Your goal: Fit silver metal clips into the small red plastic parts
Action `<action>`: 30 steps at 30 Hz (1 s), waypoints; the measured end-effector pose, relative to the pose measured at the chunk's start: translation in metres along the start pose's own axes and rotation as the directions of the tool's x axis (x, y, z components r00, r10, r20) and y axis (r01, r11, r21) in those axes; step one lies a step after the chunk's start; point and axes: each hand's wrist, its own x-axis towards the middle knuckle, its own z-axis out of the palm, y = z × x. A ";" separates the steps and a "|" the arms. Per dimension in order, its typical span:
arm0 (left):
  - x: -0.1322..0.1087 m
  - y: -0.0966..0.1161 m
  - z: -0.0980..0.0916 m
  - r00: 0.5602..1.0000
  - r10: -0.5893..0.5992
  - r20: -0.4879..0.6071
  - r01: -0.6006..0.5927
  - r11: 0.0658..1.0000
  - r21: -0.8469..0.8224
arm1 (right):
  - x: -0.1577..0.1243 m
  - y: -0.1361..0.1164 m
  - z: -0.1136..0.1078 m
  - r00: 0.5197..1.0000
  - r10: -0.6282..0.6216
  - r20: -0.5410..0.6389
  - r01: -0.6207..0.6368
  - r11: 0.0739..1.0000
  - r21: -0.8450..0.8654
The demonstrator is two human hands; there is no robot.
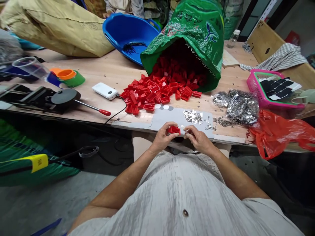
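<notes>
A small red plastic housing (174,130) is gripped between the thumb and fingers of my left hand (163,136), just over the table's front edge. Close to its right side, my right hand (197,139) is closed in a pinch; whatever lies between the fingertips is too small to name. Beyond both hands is a grey mat (169,118) bearing a scatter of small shiny metal pieces (193,116). Behind the mat, a heap of red plastic housings (152,91) spills from the mouth of a green woven sack (211,49).
Bagged metal parts (242,106), a pink basket (253,88) and a red plastic bag (278,134) stand to the right. Leftward are a white power bank (104,90) with a cable and a hand press (65,95) with a red-tipped lever. A blue basin (118,29) sits behind.
</notes>
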 end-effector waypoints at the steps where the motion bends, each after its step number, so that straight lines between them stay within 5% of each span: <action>1: -0.002 0.004 0.003 0.999 -0.042 -0.014 0.040 0.994 -0.103 | -0.002 -0.003 -0.001 0.999 0.005 0.044 -0.007 1.000 0.030; 6: -0.009 0.021 0.020 0.948 -0.306 0.089 0.301 0.764 -0.572 | -0.004 -0.013 -0.002 0.998 -0.004 0.067 0.002 1.000 0.030; 15: -0.016 0.029 0.033 0.880 -0.454 0.138 0.378 0.495 -0.782 | -0.004 -0.019 -0.006 0.997 -0.067 0.026 0.068 0.997 -0.029; 23: -0.018 0.028 0.040 0.869 -0.481 0.118 0.361 0.451 -0.817 | -0.002 -0.011 0.004 0.985 -0.103 -0.141 0.086 0.989 -0.123; 27: -0.022 0.019 0.035 0.857 -0.497 0.133 0.389 0.456 -0.800 | -0.001 -0.006 0.005 0.994 -0.066 -0.090 0.062 0.997 -0.045; 30: -0.026 0.002 0.028 0.808 -0.555 0.200 0.488 0.439 -0.755 | 0.000 -0.002 0.002 0.997 -0.011 -0.082 0.005 0.998 -0.069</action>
